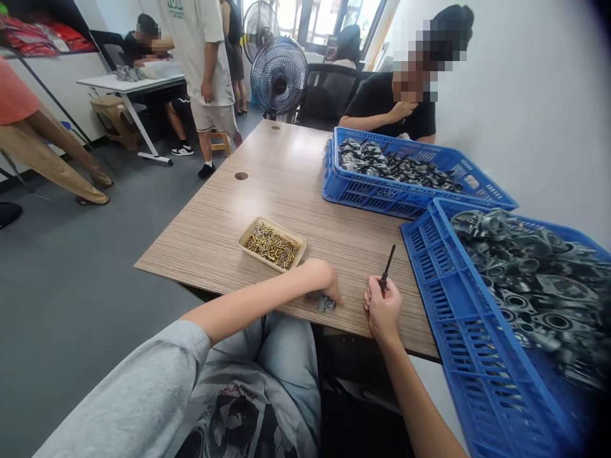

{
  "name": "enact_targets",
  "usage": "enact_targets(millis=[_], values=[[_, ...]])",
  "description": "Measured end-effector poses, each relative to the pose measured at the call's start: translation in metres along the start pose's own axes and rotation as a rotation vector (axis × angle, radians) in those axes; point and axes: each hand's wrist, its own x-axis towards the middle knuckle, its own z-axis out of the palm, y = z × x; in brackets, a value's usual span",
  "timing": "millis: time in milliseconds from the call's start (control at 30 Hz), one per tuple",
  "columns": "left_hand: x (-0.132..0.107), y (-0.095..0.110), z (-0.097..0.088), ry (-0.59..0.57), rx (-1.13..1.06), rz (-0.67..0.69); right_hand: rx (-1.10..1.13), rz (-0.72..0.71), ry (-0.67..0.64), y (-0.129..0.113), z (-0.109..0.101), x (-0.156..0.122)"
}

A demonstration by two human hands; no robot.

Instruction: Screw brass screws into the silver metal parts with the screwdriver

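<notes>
Bent down over the near table edge, my left hand (328, 280) has its fingers closed at a small grey metal casting (326, 304). The back of the hand and the wrist cover part of the casting. My right hand (384, 308) is wrapped round a screwdriver (388, 264), its dark shaft pointing up and away from me. Just beyond my left forearm, a shallow cream tray (243, 245) holds many small brass-coloured screws (272, 247).
To the right, a blue crate (458, 312) full of grey metal castings (534, 273) stands by the table. Another blue crate (367, 194) with similar parts sits farther back. A co-worker (420, 95) sits behind it. A fan (279, 76) stands past the table's far end.
</notes>
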Motion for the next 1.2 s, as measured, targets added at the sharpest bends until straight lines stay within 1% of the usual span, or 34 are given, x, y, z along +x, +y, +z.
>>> enact_targets(millis=[100,233,333,400,467,500,533,600,633,667,700,767,833,900,967,1067,1200], values=[[0.011,0.010,-0.004,-0.139,0.179,-0.148,0.000,0.001,-0.001,0.001,-0.001,0.001],[0.016,0.019,-0.007,-0.133,0.258,-0.134,0.003,-0.001,-0.009,0.000,0.000,0.000],[0.016,0.021,-0.005,-0.059,0.311,-0.053,0.009,0.000,-0.007,0.001,0.000,0.000],[0.011,0.021,-0.004,0.001,0.337,-0.015,0.016,-0.003,-0.007,0.002,0.000,0.001],[0.000,0.019,-0.004,0.071,0.365,0.012,0.022,-0.005,-0.010,0.003,-0.001,0.002],[-0.007,0.017,-0.005,0.122,0.379,0.046,0.025,-0.006,-0.012,0.003,-0.001,0.002],[-0.015,0.013,-0.007,0.194,0.398,0.109,0.028,-0.007,-0.014,0.004,-0.001,0.002],[-0.032,0.000,-0.013,0.334,0.413,0.283,0.031,-0.011,-0.016,0.005,-0.001,0.003],[-0.040,-0.009,-0.017,0.369,0.412,0.349,0.032,-0.012,-0.017,0.006,-0.001,0.003],[-0.047,-0.020,-0.023,0.402,0.398,0.366,0.032,-0.014,-0.019,0.006,-0.001,0.004],[-0.054,-0.033,-0.030,0.426,0.399,0.353,0.032,-0.016,-0.021,0.007,-0.001,0.004],[-0.063,-0.061,-0.047,0.449,0.456,0.253,0.032,-0.022,-0.030,0.008,-0.001,0.004],[-0.069,-0.090,-0.065,0.449,0.516,0.089,0.031,-0.030,-0.040,0.009,-0.002,0.005],[-0.071,-0.115,-0.081,0.405,0.554,-0.079,0.028,-0.040,-0.047,0.010,-0.002,0.006],[-0.072,-0.134,-0.090,0.346,0.565,-0.156,0.022,-0.047,-0.050,0.011,-0.002,0.007],[-0.069,-0.147,-0.093,0.321,0.557,-0.193,0.015,-0.050,-0.050,0.014,-0.003,0.007],[-0.063,-0.147,-0.087,0.332,0.531,-0.242,0.009,-0.040,-0.049,0.016,-0.004,0.008]])
